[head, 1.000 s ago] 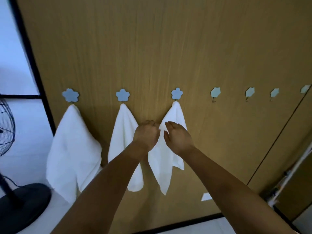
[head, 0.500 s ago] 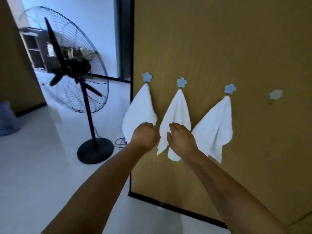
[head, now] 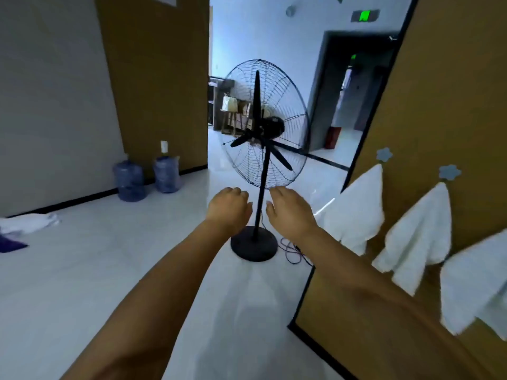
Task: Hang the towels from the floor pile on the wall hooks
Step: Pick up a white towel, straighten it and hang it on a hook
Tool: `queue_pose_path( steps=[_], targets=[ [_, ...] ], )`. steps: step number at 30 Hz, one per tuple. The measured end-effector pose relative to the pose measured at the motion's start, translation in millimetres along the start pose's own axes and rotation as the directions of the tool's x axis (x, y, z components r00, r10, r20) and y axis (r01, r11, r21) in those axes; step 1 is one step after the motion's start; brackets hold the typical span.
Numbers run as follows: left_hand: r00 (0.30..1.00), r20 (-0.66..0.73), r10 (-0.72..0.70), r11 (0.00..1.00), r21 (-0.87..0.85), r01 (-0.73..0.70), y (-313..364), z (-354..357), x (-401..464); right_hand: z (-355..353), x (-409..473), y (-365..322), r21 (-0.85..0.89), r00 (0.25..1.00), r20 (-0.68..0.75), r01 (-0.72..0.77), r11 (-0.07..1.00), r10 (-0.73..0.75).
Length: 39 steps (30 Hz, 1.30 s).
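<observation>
Left hand (head: 229, 208): held out over the floor, fingers loosely curled, holding nothing.
Right hand (head: 290, 208): beside the left, fingers relaxed, empty.
Hung towels (head: 356, 212): three white, on the wall right of the right hand, two under flower hooks (head: 383, 154).
Floor pile (head: 30, 223): white cloth, far left of the left hand.
Fan (head: 267, 127): standing just beyond both hands.
Bottles (head: 129, 178): two, against the far left wall.
</observation>
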<state>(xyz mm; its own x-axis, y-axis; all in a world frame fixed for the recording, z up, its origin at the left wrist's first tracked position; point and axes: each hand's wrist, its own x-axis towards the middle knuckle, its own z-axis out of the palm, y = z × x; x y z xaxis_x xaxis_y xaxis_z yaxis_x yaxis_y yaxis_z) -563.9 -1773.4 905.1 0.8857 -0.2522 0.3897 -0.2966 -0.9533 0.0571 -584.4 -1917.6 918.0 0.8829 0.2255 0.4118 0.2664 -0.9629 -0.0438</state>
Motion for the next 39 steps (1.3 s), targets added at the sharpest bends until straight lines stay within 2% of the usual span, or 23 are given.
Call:
queue_pose_path(
  steps=[5, 10, 16, 20, 30, 35, 39],
  targets=[
    [0.979, 0.007, -0.203, 0.979, 0.014, 0.203, -143, -42, -70, 24, 32, -141, 0.086, 0.995, 0.051, 0.077, 0.993, -0.081],
    [0.889, 0.010, -0.458, 0.882, 0.127, 0.454, -288, -79, -156, 52, 42, -288, 0.181, 0.973, 0.100, 0.186, 0.966, -0.206],
    [0.831, 0.010, -0.557, 0.808, 0.236, 0.539, -394, -97, -244, 65, 47, -441, 0.242, 0.917, 0.112, 0.348, 0.906, -0.383],
    [0.786, -0.044, -0.616, 0.759, 0.232, 0.608, -444, -104, -275, 77, 54, -520, 0.260, 0.859, 0.082, 0.472, 0.843, -0.506],
    [0.668, -0.066, -0.741, 0.623, 0.303, 0.721, -571, -97, -294, 145, 126, -654, 0.325, 0.711, 0.089, 0.641, 0.696, -0.697],
    [0.604, -0.101, -0.791, 0.548, 0.324, 0.771, -657, -94, -248, 175, 196, -698, 0.329, 0.627, 0.042, 0.727, 0.603, -0.778],
    [0.578, -0.102, -0.810, 0.536, 0.273, 0.799, -713, -89, -193, 193, 271, -717, 0.320, 0.625, 0.054, 0.728, 0.607, -0.779]
  ],
)
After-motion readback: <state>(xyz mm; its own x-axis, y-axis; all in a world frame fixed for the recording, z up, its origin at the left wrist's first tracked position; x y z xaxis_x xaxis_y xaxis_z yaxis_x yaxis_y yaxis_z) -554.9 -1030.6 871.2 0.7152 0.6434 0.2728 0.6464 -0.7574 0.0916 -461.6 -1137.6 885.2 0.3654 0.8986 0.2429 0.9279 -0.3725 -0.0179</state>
